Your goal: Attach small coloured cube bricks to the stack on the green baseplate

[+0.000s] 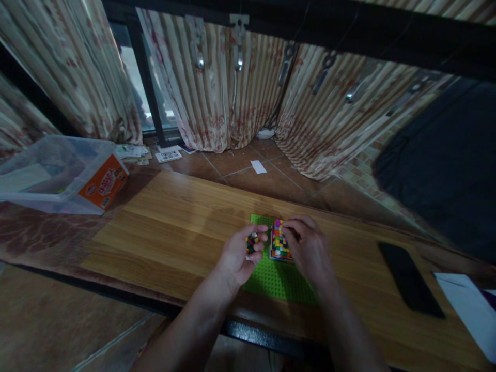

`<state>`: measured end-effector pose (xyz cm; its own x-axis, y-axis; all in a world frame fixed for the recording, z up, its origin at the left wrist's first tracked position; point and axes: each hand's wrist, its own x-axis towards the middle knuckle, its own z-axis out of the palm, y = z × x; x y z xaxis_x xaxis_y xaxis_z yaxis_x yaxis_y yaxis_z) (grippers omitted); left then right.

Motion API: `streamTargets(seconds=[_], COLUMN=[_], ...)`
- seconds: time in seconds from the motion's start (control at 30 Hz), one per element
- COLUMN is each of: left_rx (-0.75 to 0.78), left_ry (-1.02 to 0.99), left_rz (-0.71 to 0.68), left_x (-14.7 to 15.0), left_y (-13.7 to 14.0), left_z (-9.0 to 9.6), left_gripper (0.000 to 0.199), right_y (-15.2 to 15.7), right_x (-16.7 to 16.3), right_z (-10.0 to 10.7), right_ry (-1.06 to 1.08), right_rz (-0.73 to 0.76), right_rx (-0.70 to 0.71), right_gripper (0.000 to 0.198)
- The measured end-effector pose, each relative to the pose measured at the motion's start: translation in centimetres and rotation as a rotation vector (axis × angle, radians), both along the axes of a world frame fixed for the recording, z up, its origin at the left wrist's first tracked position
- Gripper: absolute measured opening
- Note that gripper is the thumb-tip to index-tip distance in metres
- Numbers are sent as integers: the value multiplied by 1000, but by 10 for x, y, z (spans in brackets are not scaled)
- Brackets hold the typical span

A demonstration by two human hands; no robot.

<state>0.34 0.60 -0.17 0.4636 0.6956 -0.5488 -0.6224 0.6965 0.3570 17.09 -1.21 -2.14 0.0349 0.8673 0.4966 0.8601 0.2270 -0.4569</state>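
Note:
A green studded baseplate [271, 281] lies on the wooden board, and a low block of multicoloured building bricks [279, 244] stands on its far part. My left hand [240, 253] is turned palm up, its fingers curled around several small loose bricks [252, 243] of mixed colours. Over the right edge of the block, my right hand [310, 245] has thumb and forefinger pinched together at the top surface. Whatever may be between those fingertips is too small to make out.
A clear plastic bin [62, 196] with an orange label stands at the left. To the right lie a black phone-like slab [411, 279] and white paper [465, 310]. Beyond the wooden board [166, 222] are striped curtains [232, 103] and a white card [258, 166] on the tiles.

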Motion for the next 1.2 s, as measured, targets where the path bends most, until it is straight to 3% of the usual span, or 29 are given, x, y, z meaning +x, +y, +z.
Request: streamTargets(seconds=[0.37,0.8,1.2], left_rx=[-3,-20,-15], left_ry=[11,14,7], left_rz=[-5,-6,3], left_x=[0,0,-1], left_y=[1,1,0], left_z=[-1,4,3], left_gripper=[22,22,22], right_y=[2,-2,-1], right_x=[-7,2,-5], right_z=[2,15,13], right_ry=[-30,18,36], right_rz=[-11,-163,0], right_rx=[-17,-18,-16], right_gripper=[17,22,25])
